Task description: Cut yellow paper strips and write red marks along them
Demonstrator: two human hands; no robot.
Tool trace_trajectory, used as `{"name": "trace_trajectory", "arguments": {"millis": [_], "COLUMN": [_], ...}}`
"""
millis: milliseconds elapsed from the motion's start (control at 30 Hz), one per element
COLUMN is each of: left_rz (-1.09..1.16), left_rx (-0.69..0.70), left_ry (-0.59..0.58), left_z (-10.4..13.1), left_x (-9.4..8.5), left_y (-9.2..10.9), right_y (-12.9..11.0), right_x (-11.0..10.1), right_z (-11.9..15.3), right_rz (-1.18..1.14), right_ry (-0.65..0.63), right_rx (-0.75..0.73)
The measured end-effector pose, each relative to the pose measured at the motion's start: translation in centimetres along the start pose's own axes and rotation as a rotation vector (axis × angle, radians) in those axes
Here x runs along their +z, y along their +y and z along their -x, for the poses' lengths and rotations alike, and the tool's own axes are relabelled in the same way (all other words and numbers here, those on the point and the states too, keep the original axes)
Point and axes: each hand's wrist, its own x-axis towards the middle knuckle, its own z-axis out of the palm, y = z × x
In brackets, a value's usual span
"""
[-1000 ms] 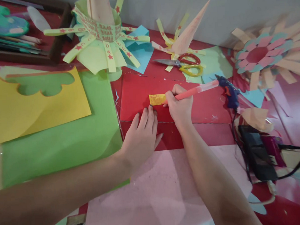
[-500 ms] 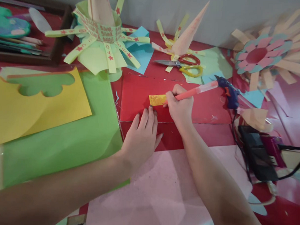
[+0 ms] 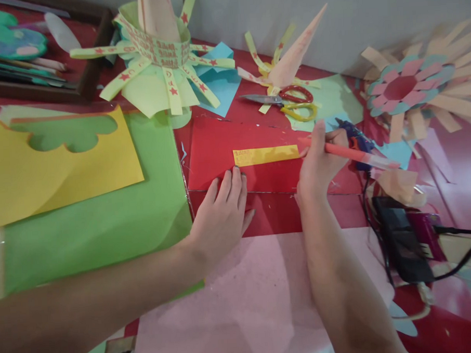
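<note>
One cut-off tray (image 3: pixel 95 55) holds sticks (image 3: pixel 28 72), kind unclear; right hand (image 3: pixel 319 165) clamped round pen (image 3: pixel 349 153); left hand (image 3: pixel 221 211) flat, thumb apart.

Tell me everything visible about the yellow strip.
The yellow strip looks like paper: narrow, flat, with small reddish writing at its left end, the rest seemingly blank. It lies left to right on the red panel. The left hand rests at its lower left corner; the right hand, holding a pen, is by its right end, contact there unclear.
</note>
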Motion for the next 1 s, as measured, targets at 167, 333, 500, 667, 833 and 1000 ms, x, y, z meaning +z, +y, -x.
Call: {"name": "trace_trajectory", "arguments": {"millis": [167, 333, 500, 667, 833, 1000], "left_rz": [0.055, 0.097, 0.136, 0.129, 0.093, 0.108], "left_rx": [-0.023, -0.003, 0.034, 0.029, 0.06, 0.05], "left_ry": [0.006, 0.029, 0.015, 0.007, 0.016, 0.011], "left_z": [0.0, -0.1, -0.2, -0.1, -0.1, -0.1], "left_x": [-0.2, -0.2, 0.1, 0.0, -0.1, -0.1], "left_y": [0.0, -0.1, -0.2, -0.2, -0.1, -0.1], "right_y": [0.4, -0.6, -0.9, -0.7, -0.9, -0.9], "right_x": [0.4, 0.9, 1.0, 1.2, 1.4, 1.3], "right_z": [0.1, 0.8, 1.0, 1.1, 1.5, 1.6], "right_rz": [-0.037, -0.048, -0.042, -0.069, -0.074, -0.056], "right_ry": [-0.011, -0.115, -0.146, -0.163, -0.202, -0.198], "right_rx": [0.049, 0.044, 0.032, 0.031, 0.025, 0.034]}}
